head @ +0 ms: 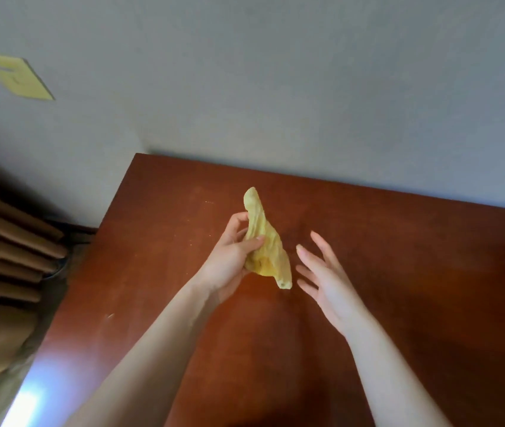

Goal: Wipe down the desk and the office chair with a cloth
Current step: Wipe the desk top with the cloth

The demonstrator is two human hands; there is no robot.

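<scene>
— Where is the cloth to be found?

— It is held over the middle of the table, nearer the table's far edge than its near one. It is bunched into a long yellow twist, with one end raised and the other hung low. Whether the low end is touched to the table cannot be told.

— By which hand is it held?

— By the left hand. The cloth is pinched between the thumb and the curled fingers, and the thumb is laid across its folds.

— And the right hand?

— Nothing is held by it. It is raised over the table's middle, just beside the cloth yet apart from it. Its fingers are spread and nearly straight, and the palm is turned toward the cloth.

— What else is seen around the table?

— A grey wall is met by the table's far edge. A brown pleated curtain is hung beyond the table's left edge. A yellow plate is fixed on the wall, above and beyond the table's far left corner. A few pale specks are scattered on the table's red-brown top.
</scene>
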